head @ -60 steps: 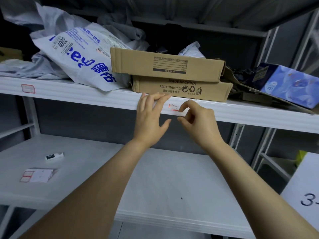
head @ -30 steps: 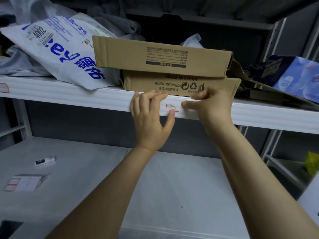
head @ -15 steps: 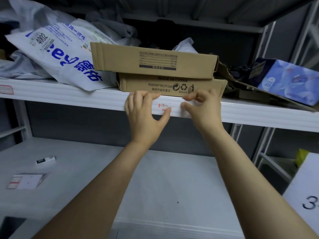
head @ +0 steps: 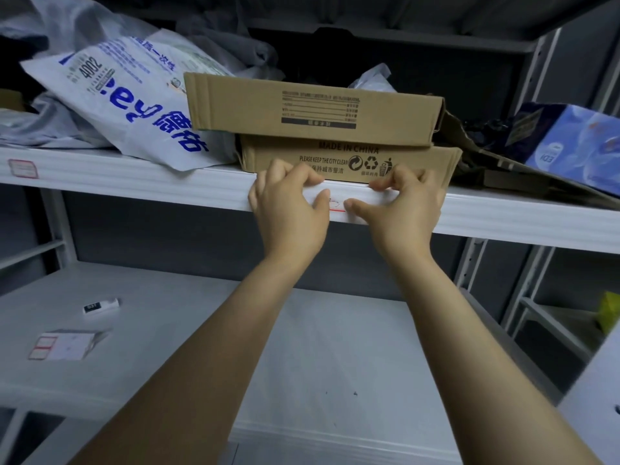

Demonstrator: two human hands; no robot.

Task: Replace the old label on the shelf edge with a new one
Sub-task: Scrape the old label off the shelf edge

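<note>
Head view: the left hand (head: pixel 288 213) and right hand (head: pixel 406 213) each hook their fingers over the top lip of the shelf edge (head: pixel 134 182) and set a thumb on its front face, clamping the edge. The label (head: pixel 337 207) lies on that face between the 2 thumb tips, its ends hidden under them. This hold probably braces the thumbs to work the label. 2 cardboard boxes (head: pixel 349 162) sit just above the knuckles, and a pad of labels (head: pixel 63 345) lies well below the left hand.

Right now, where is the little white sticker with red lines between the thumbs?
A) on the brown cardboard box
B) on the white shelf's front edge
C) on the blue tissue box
B: the small white red-lined label sits on the white shelf edge, between the left hand and right hand.
</note>
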